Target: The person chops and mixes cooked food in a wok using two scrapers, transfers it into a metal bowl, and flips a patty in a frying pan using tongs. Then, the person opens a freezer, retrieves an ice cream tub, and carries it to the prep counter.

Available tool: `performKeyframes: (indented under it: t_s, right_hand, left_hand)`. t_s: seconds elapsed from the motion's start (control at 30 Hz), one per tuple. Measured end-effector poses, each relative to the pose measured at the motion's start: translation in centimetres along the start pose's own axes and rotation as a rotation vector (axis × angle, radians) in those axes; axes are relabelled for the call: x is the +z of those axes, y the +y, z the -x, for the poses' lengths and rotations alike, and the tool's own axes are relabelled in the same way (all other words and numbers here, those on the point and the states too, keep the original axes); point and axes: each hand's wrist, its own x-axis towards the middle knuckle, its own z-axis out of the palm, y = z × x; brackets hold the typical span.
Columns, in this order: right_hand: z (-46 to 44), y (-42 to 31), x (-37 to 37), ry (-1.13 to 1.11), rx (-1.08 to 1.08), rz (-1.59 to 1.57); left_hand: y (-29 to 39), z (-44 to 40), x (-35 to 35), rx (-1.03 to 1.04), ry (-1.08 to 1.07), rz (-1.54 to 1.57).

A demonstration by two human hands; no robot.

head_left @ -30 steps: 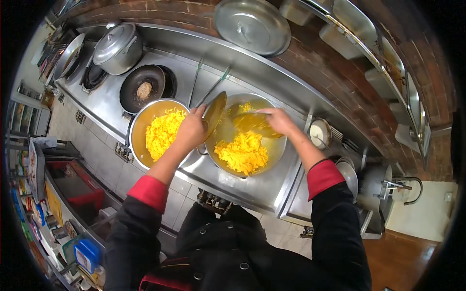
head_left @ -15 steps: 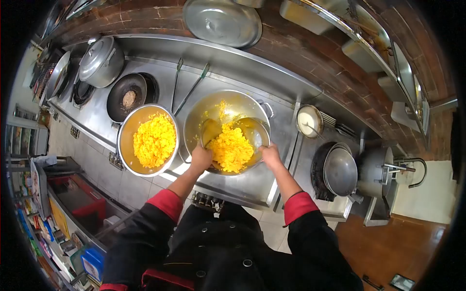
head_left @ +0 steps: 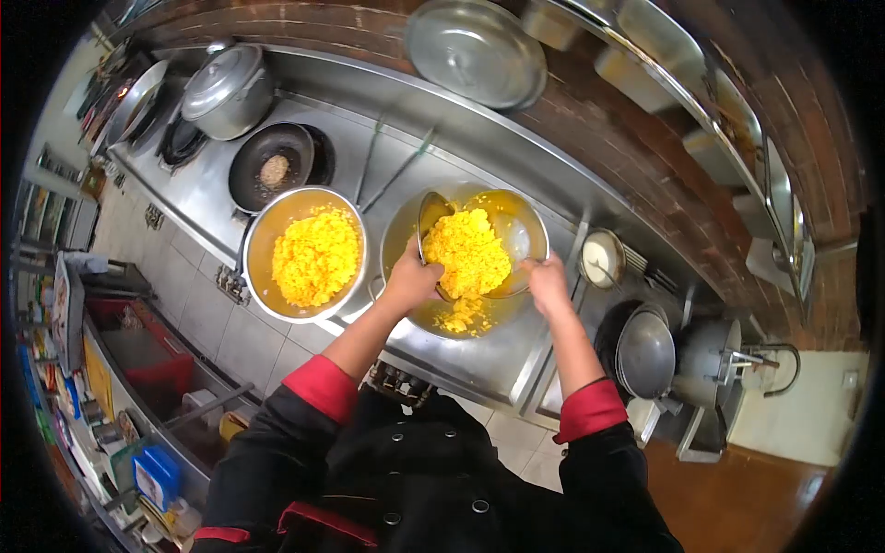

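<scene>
Yellow rice (head_left: pixel 466 251) is gathered between two metal bowls above a large metal pot (head_left: pixel 402 221). My left hand (head_left: pixel 412 277) is closed on the rim of the left bowl (head_left: pixel 433 210), which is tilted steeply. On the other side, my right hand (head_left: pixel 546 279) grips the edge of the right bowl (head_left: pixel 521 230). Some loose rice lies in the large pot under the bowls. Just to the left stands another pot (head_left: pixel 259 291), with a heap of yellow rice (head_left: pixel 316 256) in it.
A dark pan (head_left: pixel 244 175) with a brown lump and a lidded pot (head_left: pixel 226 106) stand at the back left. Two green-ended utensils (head_left: pixel 396 170) lie behind the pots. To the right are a small pot of white stuff (head_left: pixel 601 258) and stacked pans (head_left: pixel 645 352).
Both hands have risen from low in the large pot, bringing the bowls closer together with a mound of rice between them. The camera view has shifted.
</scene>
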Motion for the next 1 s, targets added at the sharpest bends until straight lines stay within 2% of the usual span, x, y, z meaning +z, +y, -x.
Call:
performKeyframes:
  t_s: [0.07, 0.13, 0.17, 0.2, 0.27, 0.3, 0.33, 0.37, 0.4, 0.43, 0.53, 0.67, 0.73, 0.8, 0.83, 0.93, 1.0]
  right_hand:
    - [1.8, -5.4, 2.8, -0.086, 0.039, -0.092]
    - [2.4, -7.7, 6.7, -0.113, 0.029, 0.027]
    - [1.5, -6.5, 9.1, -0.115, -0.047, 0.110]
    - [2.3, -8.3, 12.0, -0.218, 0.034, 0.195]
    - [3.0, -7.7, 18.8, -0.286, -0.195, 0.260]
    - [2.7, -6.3, 22.3, -0.260, -0.382, 0.310]
    - [2.5, -5.7, 25.0, -0.267, -0.451, 0.460]
    - [3.1, -5.5, 26.9, -0.266, -0.506, 0.629]
    - [3.0, -5.9, 28.6, -0.252, -0.579, 0.792]
    - [2.7, -7.1, 29.5, -0.264, -0.596, 0.796]
    - [4.2, -8.8, 30.0, -0.357, -0.588, 0.884]
    - [8.9, -11.3, 31.5, -0.389, -0.619, 0.810]
    - [11.6, -11.2, 32.8, -0.467, -0.558, 0.578]
    - [11.0, -6.9, 36.1, -0.470, -0.480, 0.600]
    - [10.0, -5.6, 36.6, -0.435, -0.413, 0.694]
    - [6.0, -2.6, 34.6, -0.389, -0.372, 0.651]
    - [5.0, -5.3, 29.6, -0.436, -0.216, 0.575]
  left_hand:
    - [3.1, 1.3, -3.0, -0.022, -0.037, 0.060]
    - [6.6, 3.5, -7.8, -0.082, 0.018, -0.114]
    - [8.5, 5.2, -9.9, -0.113, 0.006, -0.004]
    - [8.2, 6.2, -12.8, -0.069, 0.069, 0.011]
    - [7.2, 7.2, -17.4, -0.013, 0.163, 0.111]
    - [5.2, 6.3, -19.7, 0.051, 0.276, -0.169]
    - [2.6, 5.6, -21.6, 0.099, 0.392, -0.445]
    - [2.1, 5.4, -22.3, 0.140, 0.408, -0.760]
    - [1.8, 5.1, -23.0, 0.069, 0.411, -0.742]
    - [1.9, 5.1, -23.8, 0.089, 0.464, -0.798]
    - [1.5, 7.5, -25.2, 0.095, 0.492, -0.774]
    - [3.5, 9.8, -25.7, 0.148, 0.518, -0.683]
    - [3.7, 9.9, -26.0, 0.089, 0.501, -0.582]
    - [1.9, 9.7, -26.2, 0.232, 0.577, -0.644]
    - [1.8, 10.2, -26.0, 0.205, 0.574, -0.733]
    - [3.7, 12.5, -26.3, 0.243, 0.475, -0.661]
    - [3.7, 13.8, -26.6, 0.166, 0.431, -0.556]
